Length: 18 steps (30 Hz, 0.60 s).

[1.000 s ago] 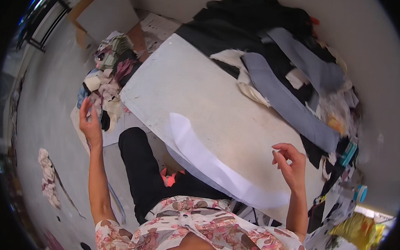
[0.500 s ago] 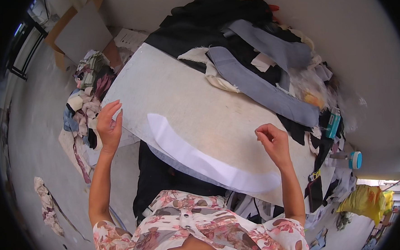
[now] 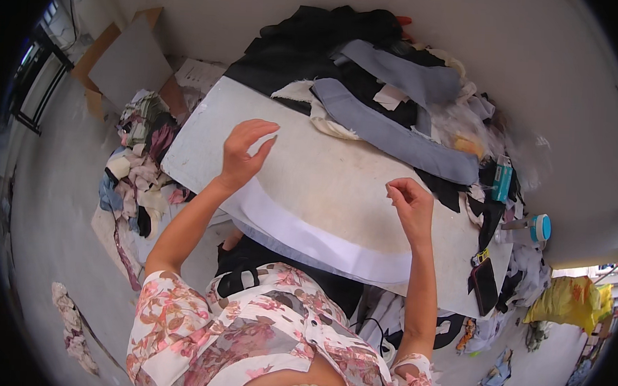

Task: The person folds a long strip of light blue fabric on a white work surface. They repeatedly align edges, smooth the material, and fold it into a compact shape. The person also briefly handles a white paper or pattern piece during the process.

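Note:
A long curved white strip (image 3: 324, 244), thin like fabric or interfacing, lies along the near edge of the pale tabletop (image 3: 324, 169). Beneath its near edge shows a greyish layer (image 3: 268, 241). My left hand (image 3: 247, 151) is raised over the strip's left end, thumb and fingers apart, holding nothing. Above the right part of the table, my right hand (image 3: 412, 202) has its fingers curled and the fingertips drawn together. Anything between those fingertips is too small to make out. Two blue-grey fabric pieces, one of them a curved strip (image 3: 396, 138), rest farther back.
Black cloth (image 3: 309, 50) is heaped at the back of the table. A teal box (image 3: 502, 179), a tub with a blue lid (image 3: 539, 228) and a phone (image 3: 484, 286) are on the right. Scrap fabric (image 3: 139, 163) piles up left of the table; a cardboard box (image 3: 131, 58) stands behind.
My left hand has moved right and away from me, from beside the table to over the strip's left end. My right hand has shifted slightly left, still curled.

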Each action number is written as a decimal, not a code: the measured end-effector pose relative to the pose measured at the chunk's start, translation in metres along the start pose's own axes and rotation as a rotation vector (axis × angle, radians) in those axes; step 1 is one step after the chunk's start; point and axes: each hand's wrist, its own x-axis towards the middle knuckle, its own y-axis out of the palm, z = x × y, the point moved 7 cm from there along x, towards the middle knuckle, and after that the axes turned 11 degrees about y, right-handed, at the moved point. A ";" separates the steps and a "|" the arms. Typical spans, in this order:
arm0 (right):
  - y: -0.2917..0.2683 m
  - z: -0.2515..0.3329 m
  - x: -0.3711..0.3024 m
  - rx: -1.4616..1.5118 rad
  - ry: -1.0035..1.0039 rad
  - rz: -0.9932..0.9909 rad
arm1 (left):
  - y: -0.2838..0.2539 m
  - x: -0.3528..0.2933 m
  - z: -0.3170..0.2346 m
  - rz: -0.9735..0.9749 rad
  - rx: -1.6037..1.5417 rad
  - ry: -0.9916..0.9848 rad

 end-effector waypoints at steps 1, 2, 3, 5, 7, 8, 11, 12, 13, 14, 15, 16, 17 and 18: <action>0.003 0.001 0.004 -0.007 -0.012 -0.016 | 0.009 0.005 0.002 -0.015 -0.021 0.003; 0.006 0.003 0.009 -0.014 -0.023 -0.027 | 0.019 0.007 0.004 -0.021 -0.071 -0.003; 0.010 0.006 0.015 -0.037 -0.040 -0.042 | 0.027 0.011 0.005 -0.027 -0.117 -0.009; 0.026 0.011 0.032 -0.080 -0.071 -0.058 | 0.039 0.016 0.006 -0.032 -0.178 -0.016; 0.044 0.020 0.054 -0.146 -0.162 -0.065 | 0.050 0.020 0.001 -0.038 -0.222 -0.011; 0.053 0.026 0.067 -0.182 -0.209 -0.071 | 0.055 0.019 0.001 -0.040 -0.248 -0.032; 0.082 0.037 0.112 -0.282 -0.278 -0.153 | 0.061 0.009 0.005 -0.047 -0.342 -0.132; 0.092 0.042 0.126 -0.317 -0.304 -0.180 | 0.061 0.005 0.007 -0.050 -0.386 -0.190; 0.102 0.046 0.138 -0.384 -0.322 -0.217 | 0.061 0.001 0.012 -0.057 -0.429 -0.249; 0.111 0.050 0.148 -0.452 -0.337 -0.253 | 0.059 -0.003 0.015 -0.062 -0.445 -0.275; 0.119 0.051 0.157 -0.520 -0.353 -0.289 | 0.058 -0.005 0.018 -0.067 -0.462 -0.300; 0.126 0.050 0.165 -0.589 -0.375 -0.316 | 0.057 -0.009 0.022 -0.073 -0.478 -0.328; 0.132 0.048 0.173 -0.658 -0.397 -0.345 | 0.056 -0.011 0.025 -0.079 -0.481 -0.334; 0.134 0.045 0.178 -0.728 -0.420 -0.374 | 0.056 -0.013 0.028 -0.086 -0.486 -0.341</action>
